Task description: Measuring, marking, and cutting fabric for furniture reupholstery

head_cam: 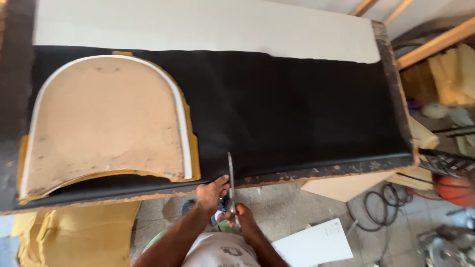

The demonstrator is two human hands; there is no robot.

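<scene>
Scissors [230, 180] gripped closed in the right hand [241, 217] barely enter the black fabric [297, 109] at lower centre, the left hand [210, 193] pinching its edge, so nearly the whole cut remains.

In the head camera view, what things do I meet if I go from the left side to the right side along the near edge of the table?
Yellow foam sheet hanging below the edge → rounded wooden board → left hand → scissors held by the right hand → black fabric → orange ball.
</scene>
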